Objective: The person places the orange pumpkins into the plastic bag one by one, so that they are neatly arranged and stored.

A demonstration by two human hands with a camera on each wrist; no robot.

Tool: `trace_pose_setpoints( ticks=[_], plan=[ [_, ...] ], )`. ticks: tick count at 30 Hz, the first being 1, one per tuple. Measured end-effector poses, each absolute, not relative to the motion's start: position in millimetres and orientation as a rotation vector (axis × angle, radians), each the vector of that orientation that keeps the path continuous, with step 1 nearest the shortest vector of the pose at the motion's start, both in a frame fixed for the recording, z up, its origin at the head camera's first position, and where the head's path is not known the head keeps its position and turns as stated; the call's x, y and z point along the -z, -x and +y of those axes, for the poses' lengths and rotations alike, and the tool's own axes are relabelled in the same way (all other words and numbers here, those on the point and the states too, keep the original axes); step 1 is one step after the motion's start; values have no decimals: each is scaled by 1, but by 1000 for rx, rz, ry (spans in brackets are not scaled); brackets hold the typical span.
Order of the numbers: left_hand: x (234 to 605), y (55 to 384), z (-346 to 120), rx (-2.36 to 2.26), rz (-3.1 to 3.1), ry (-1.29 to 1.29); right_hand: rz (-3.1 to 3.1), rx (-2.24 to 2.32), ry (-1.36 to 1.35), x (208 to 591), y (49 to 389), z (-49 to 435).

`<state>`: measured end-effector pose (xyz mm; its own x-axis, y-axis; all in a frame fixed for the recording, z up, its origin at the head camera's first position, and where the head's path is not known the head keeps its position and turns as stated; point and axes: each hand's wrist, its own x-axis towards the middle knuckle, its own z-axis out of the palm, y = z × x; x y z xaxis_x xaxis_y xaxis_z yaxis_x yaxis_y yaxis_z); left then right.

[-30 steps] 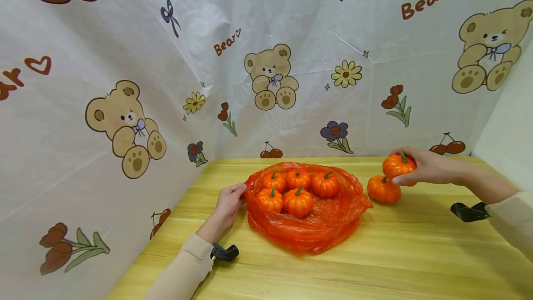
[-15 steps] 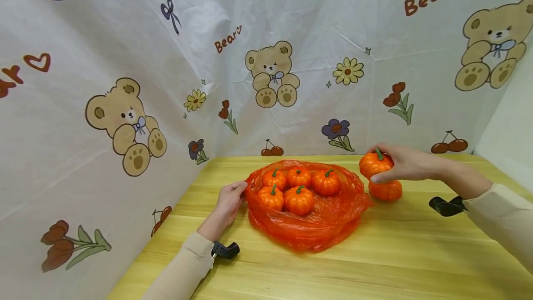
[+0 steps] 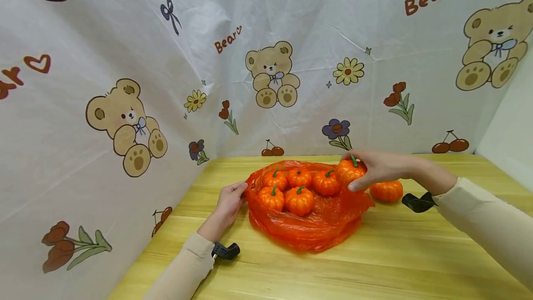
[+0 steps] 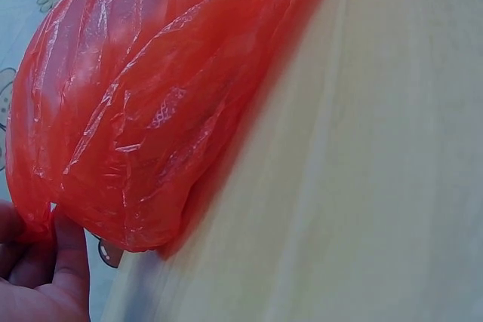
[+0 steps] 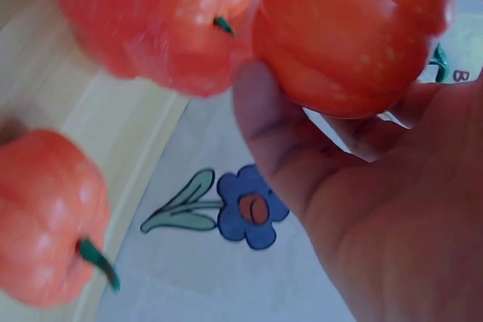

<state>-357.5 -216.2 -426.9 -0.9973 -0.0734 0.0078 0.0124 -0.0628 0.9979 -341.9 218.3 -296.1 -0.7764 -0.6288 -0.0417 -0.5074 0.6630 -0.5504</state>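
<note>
A red plastic bag [image 3: 304, 233] lies spread on the table with its mouth open upward, and several small orange pumpkins [image 3: 300, 201] with green stems sit inside it. My left hand [image 3: 228, 203] pinches the bag's left rim; the left wrist view shows the thumb and fingers [image 4: 69, 262] gathering the film. My right hand [image 3: 381, 168] grips another pumpkin [image 3: 349, 172] by its sides, over the bag's right rim. In the right wrist view this held pumpkin [image 5: 351, 32] fills the top, with the bag [image 5: 151, 28] beyond it.
One more pumpkin [image 3: 386, 191] stands on the wooden table [image 3: 374, 258] just right of the bag, below my right wrist. A cloth [image 3: 308, 82] printed with bears hangs behind and on the left. A white panel [image 3: 508, 142] bounds the right side.
My right hand has carried its pumpkin leftward, from above the lone pumpkin on the table to over the bag's right rim. The left hand keeps its hold on the bag.
</note>
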Motion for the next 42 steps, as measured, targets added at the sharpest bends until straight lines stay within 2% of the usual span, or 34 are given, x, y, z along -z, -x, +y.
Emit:
trace_pose_setpoints(
  ticks=[23,42],
  plan=[
    [426,357,-216,2269,-2097,-77,2563,600,885,320,355,144],
    [424,356,-214,2264,-2104,-81,2685,445,978,342,351,149]
  ],
)
